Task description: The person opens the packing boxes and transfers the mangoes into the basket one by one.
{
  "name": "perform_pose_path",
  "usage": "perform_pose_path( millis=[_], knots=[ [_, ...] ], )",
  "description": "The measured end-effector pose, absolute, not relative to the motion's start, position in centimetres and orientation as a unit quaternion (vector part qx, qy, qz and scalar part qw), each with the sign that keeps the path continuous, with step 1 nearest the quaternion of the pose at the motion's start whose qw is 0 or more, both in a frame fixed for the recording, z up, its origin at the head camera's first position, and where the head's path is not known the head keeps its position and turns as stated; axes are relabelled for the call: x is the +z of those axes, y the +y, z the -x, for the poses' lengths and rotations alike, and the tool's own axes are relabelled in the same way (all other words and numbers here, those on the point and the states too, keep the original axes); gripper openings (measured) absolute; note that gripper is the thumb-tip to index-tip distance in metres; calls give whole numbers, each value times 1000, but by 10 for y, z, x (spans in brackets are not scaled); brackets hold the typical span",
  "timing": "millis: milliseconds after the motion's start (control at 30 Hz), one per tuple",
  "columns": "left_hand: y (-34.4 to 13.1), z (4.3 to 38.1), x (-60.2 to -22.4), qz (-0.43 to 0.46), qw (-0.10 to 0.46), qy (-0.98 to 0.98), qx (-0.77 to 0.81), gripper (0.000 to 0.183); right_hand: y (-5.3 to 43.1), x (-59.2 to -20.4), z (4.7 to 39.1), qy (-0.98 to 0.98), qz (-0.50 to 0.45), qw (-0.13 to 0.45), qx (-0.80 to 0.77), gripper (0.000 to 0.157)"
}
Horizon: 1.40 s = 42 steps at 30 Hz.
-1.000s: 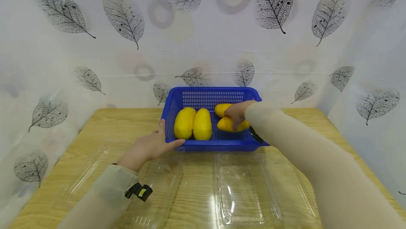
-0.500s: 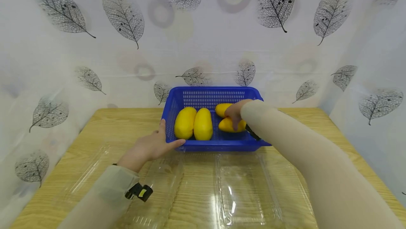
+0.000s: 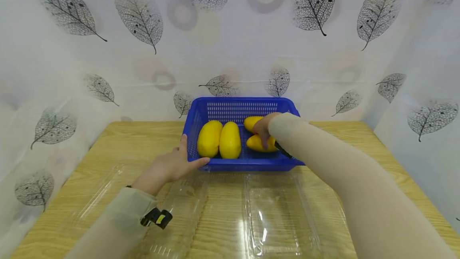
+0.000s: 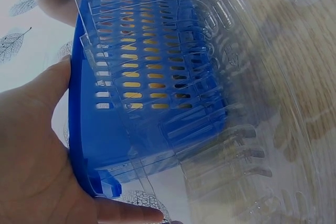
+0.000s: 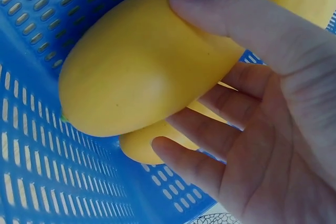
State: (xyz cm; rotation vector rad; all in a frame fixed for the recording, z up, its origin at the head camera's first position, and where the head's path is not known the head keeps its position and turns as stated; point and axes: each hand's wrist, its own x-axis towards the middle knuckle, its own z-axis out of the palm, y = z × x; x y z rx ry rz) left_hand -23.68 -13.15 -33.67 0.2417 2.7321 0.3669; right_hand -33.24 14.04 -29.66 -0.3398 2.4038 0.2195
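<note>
Inside a blue plastic basket (image 3: pixel 244 167), my right hand (image 3: pixel 265 128) holds a yellow mango (image 3: pixel 256 143). The right wrist view shows the thumb on one side of this mango (image 5: pixel 142 61) and the fingers on its other side. Behind it lies a second mango (image 3: pixel 251 123), partly covered by the hand. Two larger, oblong yellow fruits (image 3: pixel 220 140) lie side by side in the basket's left half. My left hand (image 3: pixel 172 165) rests against the basket's front left corner, thumb along the front rim and fingers straight along the left side.
Clear plastic trays stand on the wooden table (image 3: pixel 122 139) in front of the basket, one clear tray (image 3: pixel 273 219) at right centre and another clear tray (image 3: pixel 179 211) further left, partly under the left arm. A leaf-patterned cloth (image 3: pixel 230 51) hangs behind.
My right hand and forearm have shifted slightly left, with the held mango staying low in the basket. The left hand and the basket look the same.
</note>
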Motion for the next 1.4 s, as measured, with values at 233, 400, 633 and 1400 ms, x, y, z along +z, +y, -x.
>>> perform_pose_path(
  millis=[233, 400, 633, 1400],
  knots=[
    [-131, 236, -337, -88, 185, 970, 131, 119, 138, -297, 330, 933, 73, 347, 53, 74],
    [-130, 237, -337, -90, 184, 970, 134, 118, 139, -295, 330, 936, 53, 344, 45, 75],
    [-129, 237, -337, -90, 183, 970, 134, 118, 143, -298, 333, 929, 109, 345, 83, 64],
    [-130, 252, -336, -91, 204, 965, 141, 119, 174, -271, 331, 935, 154, 314, 55, 63]
  ],
)
